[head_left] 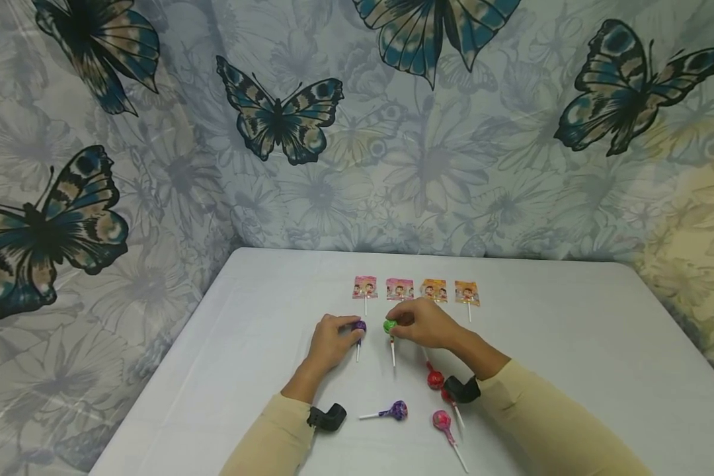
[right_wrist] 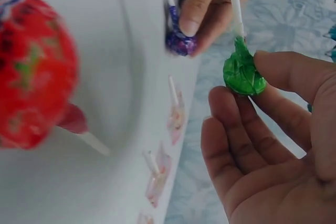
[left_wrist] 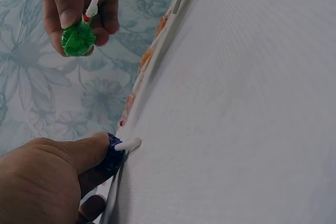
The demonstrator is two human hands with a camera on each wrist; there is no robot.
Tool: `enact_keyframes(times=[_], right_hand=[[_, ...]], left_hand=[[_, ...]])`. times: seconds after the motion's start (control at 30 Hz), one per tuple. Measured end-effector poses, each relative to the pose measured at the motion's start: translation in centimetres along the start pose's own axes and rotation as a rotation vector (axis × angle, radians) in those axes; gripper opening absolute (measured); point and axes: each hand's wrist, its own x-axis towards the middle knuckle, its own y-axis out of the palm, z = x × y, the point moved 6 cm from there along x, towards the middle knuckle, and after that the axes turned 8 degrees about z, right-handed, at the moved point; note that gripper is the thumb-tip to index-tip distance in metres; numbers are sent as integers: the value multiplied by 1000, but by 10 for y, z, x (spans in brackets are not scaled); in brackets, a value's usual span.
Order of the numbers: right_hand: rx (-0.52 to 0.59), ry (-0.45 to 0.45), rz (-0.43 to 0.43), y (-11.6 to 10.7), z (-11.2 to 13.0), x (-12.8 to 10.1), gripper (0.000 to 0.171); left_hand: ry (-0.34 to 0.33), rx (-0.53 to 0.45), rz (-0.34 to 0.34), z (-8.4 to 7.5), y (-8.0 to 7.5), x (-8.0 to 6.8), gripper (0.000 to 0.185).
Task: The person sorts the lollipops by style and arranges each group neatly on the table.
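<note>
My left hand pinches the head of a purple lollipop, its white stick lying on the white table. Just to its right, my right hand pinches a green lollipop between thumb and fingers, stick pointing toward me. The left wrist view shows the green lollipop held at the top and the purple lollipop under my thumb. In the right wrist view the green lollipop sits at my fingertips, with the purple lollipop beyond it.
Several flat wrapped lollipops lie in a row just past my hands. Nearer me lie a red lollipop, a purple one and a pink one. A butterfly-print curtain hangs behind the table.
</note>
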Motion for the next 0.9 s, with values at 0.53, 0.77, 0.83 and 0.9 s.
enact_keyframes(times=[0.53, 0.77, 0.83, 0.9], right_hand=[[-53, 37, 59, 3, -1, 22, 16], [-67, 112, 82, 8, -9, 33, 13], [-58, 125, 94, 11, -12, 35, 14], [-53, 131, 100, 13, -14, 36, 14]], left_hand=[[30, -7, -11, 0, -3, 0, 29], [42, -1, -10, 0, -3, 0, 28], [45, -6, -10, 0, -3, 0, 28], [45, -12, -10, 0, -3, 0, 28]])
